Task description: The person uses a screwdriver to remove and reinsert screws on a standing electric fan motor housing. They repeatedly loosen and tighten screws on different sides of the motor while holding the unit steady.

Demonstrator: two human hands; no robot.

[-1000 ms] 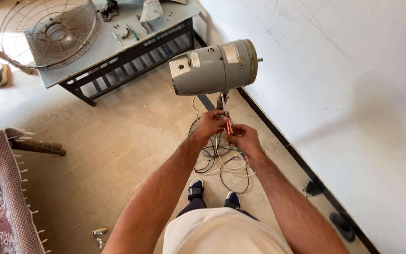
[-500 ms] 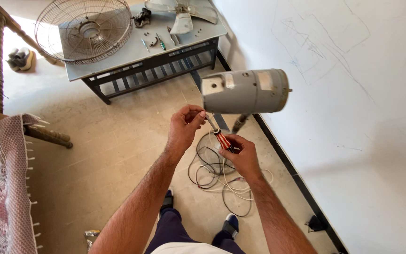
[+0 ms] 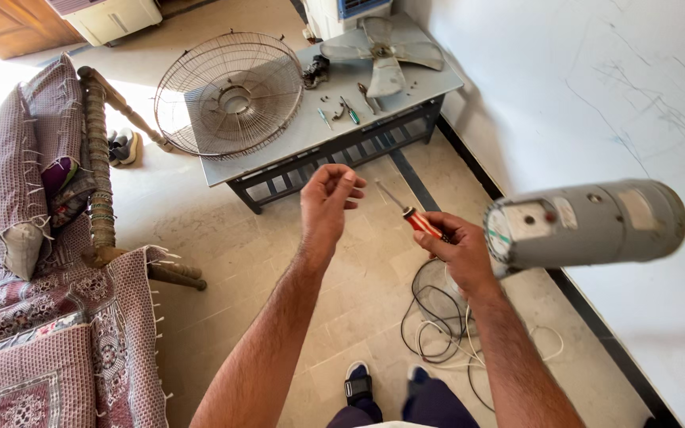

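Observation:
My right hand [image 3: 457, 247] grips a screwdriver [image 3: 414, 218] with a red handle, its shaft pointing up and to the left. Just right of that hand is a grey fan motor housing [image 3: 596, 223], lying sideways at hand height. My left hand [image 3: 327, 202] is raised in front of the table with its fingertips pinched together. Anything between them is too small to see. The two hands are apart.
A low grey table [image 3: 279, 150] holds a round wire fan grille [image 3: 231, 95], a fan blade [image 3: 386, 55] and small tools [image 3: 342, 111]. Coiled cables [image 3: 438, 321] lie on the tile floor by my feet. A patterned sofa [image 3: 33, 261] stands left, a white wall [image 3: 612, 95] right.
My left hand has left the screwdriver and moved up and to the left. My view has swung left, so the motor housing now sits to the right of my right hand.

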